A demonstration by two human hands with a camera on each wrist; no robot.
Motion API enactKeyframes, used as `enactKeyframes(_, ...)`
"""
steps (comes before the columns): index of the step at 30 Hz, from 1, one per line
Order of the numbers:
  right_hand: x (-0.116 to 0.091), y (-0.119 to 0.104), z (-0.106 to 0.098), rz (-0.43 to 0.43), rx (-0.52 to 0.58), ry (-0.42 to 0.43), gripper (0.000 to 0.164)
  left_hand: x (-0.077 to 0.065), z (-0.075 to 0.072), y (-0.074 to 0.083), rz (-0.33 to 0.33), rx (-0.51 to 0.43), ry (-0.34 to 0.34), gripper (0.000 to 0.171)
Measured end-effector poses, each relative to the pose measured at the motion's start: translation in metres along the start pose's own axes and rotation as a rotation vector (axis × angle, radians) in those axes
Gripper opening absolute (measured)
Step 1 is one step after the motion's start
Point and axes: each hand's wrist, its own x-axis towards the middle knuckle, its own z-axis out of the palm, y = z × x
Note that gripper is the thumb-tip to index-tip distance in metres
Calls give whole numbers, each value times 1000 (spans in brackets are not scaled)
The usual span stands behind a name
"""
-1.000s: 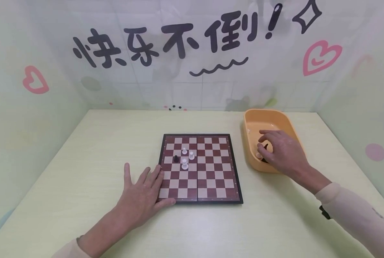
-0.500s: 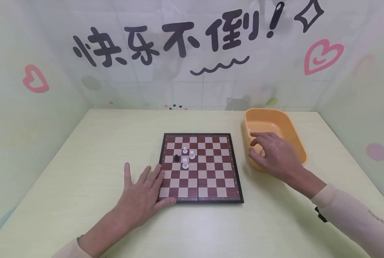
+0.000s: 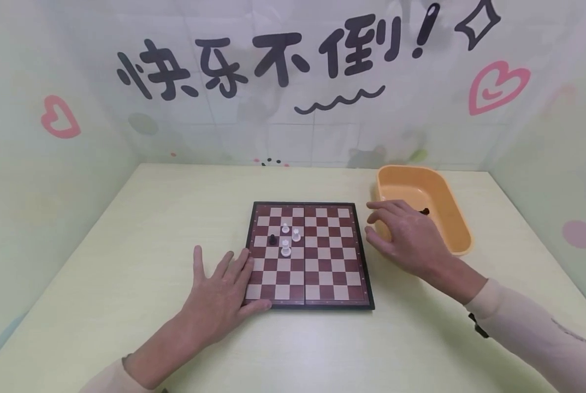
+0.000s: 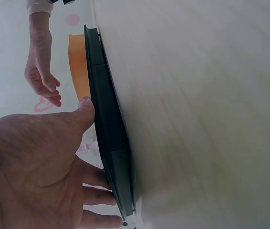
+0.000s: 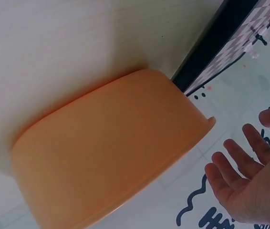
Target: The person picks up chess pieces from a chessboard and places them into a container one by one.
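A folding chessboard [image 3: 328, 264] lies on the table with a black piece [image 3: 272, 239] and three white pieces [image 3: 285, 249] on its left half. My left hand [image 3: 216, 303] rests at the board's left edge, fingers extended. In the left wrist view its thumb [image 4: 86, 112] touches the board's dark rim. My right hand [image 3: 409, 238], fingers loosely bent, is over the left side of an orange tray [image 3: 451, 218]. The right wrist view shows those fingers [image 5: 240, 160] apart and no piece between them.
A dark chess piece [image 3: 424, 211] shows inside the tray, partly hidden by the right hand. The tray stands right of the board. Behind the table is a wall [image 3: 253, 139] with large black lettering, and side walls flank it.
My right hand has moved left from inside the tray toward the board, uncovering a dark piece in the tray. My left hand and the pieces on the board have stayed put.
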Motion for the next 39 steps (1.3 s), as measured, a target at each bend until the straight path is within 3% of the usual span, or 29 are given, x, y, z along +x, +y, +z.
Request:
enactKeyframes(6,6,-10,6,21,24,-42,19,0,0,0,2,-4,-10,91)
enactKeyframes(15,22,-28,13,-42,19,-46,18,-2,-1,0,-6,-2,4,90)
enactKeyframes(21,31,-39,18,-37,57,-88,26,-3,0,0,-8,4,-5,90)
enactKeyframes(28,38,-48,28,-69,93,-79,27,-2,1,-1,-10,13,-7,90)
enactKeyframes(39,45,-60,39,-90,58,-141,30,-1,-1,1,-12,11,-24,92)
